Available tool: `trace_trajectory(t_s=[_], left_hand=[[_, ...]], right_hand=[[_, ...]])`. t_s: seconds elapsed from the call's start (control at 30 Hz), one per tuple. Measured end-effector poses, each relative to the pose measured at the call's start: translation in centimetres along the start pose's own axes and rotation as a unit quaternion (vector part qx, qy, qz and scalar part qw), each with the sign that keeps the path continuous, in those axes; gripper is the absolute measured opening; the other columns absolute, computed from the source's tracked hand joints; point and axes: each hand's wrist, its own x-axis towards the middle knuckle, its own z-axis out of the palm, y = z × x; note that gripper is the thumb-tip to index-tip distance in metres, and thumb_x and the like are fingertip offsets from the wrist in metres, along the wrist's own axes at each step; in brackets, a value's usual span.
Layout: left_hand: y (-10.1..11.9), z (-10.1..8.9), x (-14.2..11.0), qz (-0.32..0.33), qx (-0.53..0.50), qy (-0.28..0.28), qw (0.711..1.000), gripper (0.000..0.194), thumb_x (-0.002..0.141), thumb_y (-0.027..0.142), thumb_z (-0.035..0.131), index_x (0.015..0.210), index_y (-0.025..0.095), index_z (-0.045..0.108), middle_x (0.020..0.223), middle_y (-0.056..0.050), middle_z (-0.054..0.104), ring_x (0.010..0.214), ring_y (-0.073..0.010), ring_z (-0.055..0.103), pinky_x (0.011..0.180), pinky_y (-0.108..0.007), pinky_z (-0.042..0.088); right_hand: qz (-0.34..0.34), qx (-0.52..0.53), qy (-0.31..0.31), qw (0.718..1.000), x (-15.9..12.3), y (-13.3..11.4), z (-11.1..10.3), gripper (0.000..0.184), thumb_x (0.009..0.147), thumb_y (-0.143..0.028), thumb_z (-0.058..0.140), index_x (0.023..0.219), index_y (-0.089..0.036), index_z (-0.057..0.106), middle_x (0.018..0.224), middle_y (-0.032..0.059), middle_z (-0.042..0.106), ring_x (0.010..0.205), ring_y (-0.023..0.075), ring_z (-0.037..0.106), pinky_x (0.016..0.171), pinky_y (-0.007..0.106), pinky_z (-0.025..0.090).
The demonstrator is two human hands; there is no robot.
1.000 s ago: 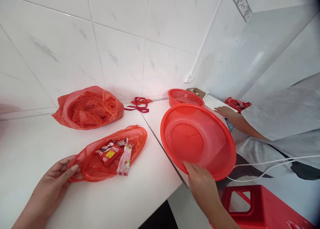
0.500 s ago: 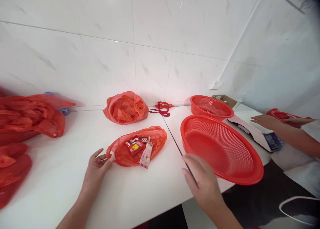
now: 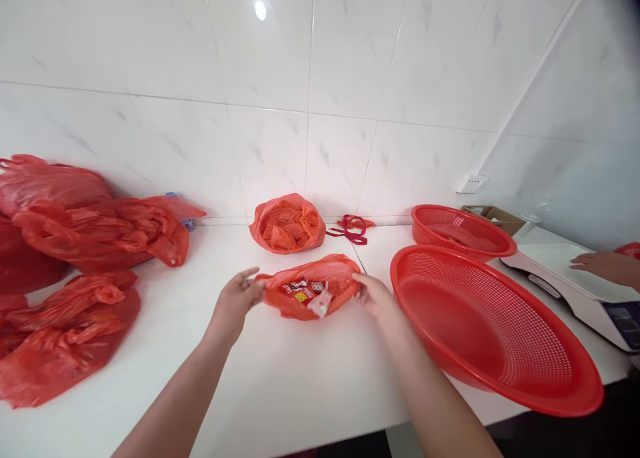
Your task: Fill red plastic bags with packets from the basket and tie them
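A small red plastic bag (image 3: 313, 286) with snack packets inside lies on the white counter (image 3: 280, 385) in front of me. My left hand (image 3: 234, 301) pinches its left end. My right hand (image 3: 374, 295) grips its right end, fingers closed on the plastic. One pale packet sticks out of the bag's front. Just right of my right hand sits a large red perforated basin (image 3: 493, 328), apart from the bag.
A second, smaller red basin (image 3: 463, 224) stands behind the big one. Another red bag (image 3: 287, 223) and a red ribbon (image 3: 353, 226) lie by the wall. Several red bags (image 3: 75, 245) are heaped at left. Another person's hand (image 3: 603, 266) rests on a white scale (image 3: 575, 278) at right.
My right hand left the large basin's rim and took hold of the bag's right end. My left hand closed on the left end. The view tilted so that more of the counter's left side shows.
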Motion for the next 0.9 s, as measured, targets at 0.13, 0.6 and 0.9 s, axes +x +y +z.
trace_trajectory(t_s=[0.13,0.6,0.9], left_hand=[[5.4,0.8,2.0,0.175,-0.071,0.049,0.981,0.048,0.062,0.028,0.075,0.105,0.018,0.056,0.071,0.004,0.059,0.062,-0.0080,0.057,0.064,-0.022,0.047],[13.2,4.4,2.3,0.336,-0.014,-0.033,0.941,0.026,0.068,0.019,0.068,0.092,0.018,0.058,0.077,0.000,0.057,0.083,-0.0161,0.063,0.077,-0.032,0.049],[6.3,-1.8,-4.8,0.103,0.109,-0.164,0.975,0.044,0.060,0.029,0.077,0.101,0.026,0.061,0.072,-0.001,0.057,0.068,-0.0197,0.060,0.059,-0.033,0.051]], right_hand=[[-0.066,0.079,-0.022,0.994,-0.9,-3.9,0.9,0.028,0.060,-0.028,0.076,0.077,-0.021,0.054,0.070,-0.0044,0.063,0.060,0.0084,0.058,0.049,0.016,0.046],[-0.295,0.004,0.044,0.954,-6.6,-7.7,0.7,0.019,0.067,-0.023,0.068,0.070,-0.020,0.049,0.075,-0.0041,0.053,0.067,0.0082,0.050,0.057,0.019,0.041],[-0.128,-0.267,-0.109,0.949,-12.0,0.1,-4.0,0.030,0.080,-0.039,0.055,0.062,-0.021,0.040,0.064,-0.0030,0.043,0.061,0.0122,0.042,0.057,0.024,0.038]])
